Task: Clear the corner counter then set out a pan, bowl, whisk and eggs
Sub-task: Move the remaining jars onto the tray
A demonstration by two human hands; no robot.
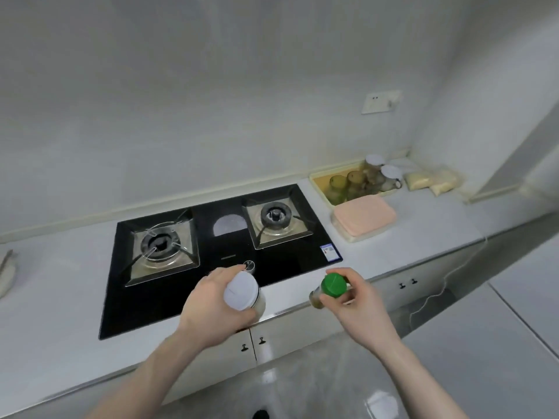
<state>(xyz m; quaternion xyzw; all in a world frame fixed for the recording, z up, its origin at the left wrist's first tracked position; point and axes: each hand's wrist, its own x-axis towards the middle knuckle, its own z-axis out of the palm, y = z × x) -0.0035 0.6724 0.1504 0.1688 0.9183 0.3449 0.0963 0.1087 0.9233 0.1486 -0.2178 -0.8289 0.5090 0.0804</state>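
My left hand point(211, 303) grips a glass jar with a white lid point(242, 290), held above the front edge of the black gas hob point(211, 252). My right hand point(357, 300) grips a small bottle with a green cap point(332, 285) over the counter's front edge, right of the hob. At the far right the corner counter point(423, 213) holds a yellow tray point(320, 179) with several jars point(357, 179), a pink-lidded box point(364, 217) and clear bags of pale grains point(432, 181).
The hob has two burners point(163, 243) and a knob point(249, 265) at its front. White cabinet doors point(272, 337) run below the counter. A wall switch point(381, 101) is above the corner. A pale object point(6, 270) lies at the far left edge.
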